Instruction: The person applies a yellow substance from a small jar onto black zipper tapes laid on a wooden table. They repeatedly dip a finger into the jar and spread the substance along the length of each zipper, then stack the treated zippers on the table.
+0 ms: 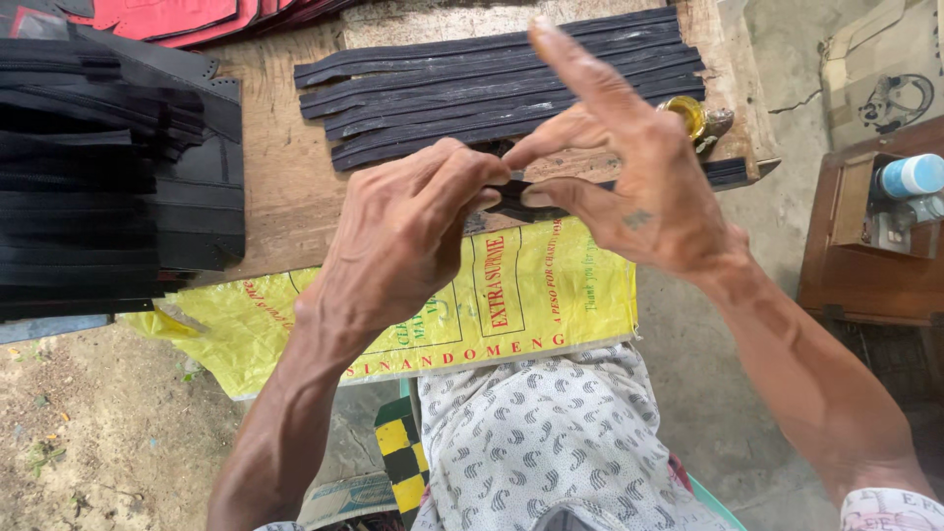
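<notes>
1. Both hands pinch the same narrow black strip: left hand has thumb and fingertips clamped on one end, right hand nips it between thumb and middle finger, index finger sticking straight up.
2. That strip sits right between the two hands, held up just above the yellow printed sack that's draped over the near edge of the wooden table.
3. Closest to the camera is a lap in grey patterned fabric.
4. Further back, a row of long black strips lies flat on the table.
5. Off to the left there's a big stack of black pieces, with red pieces past it.
</notes>
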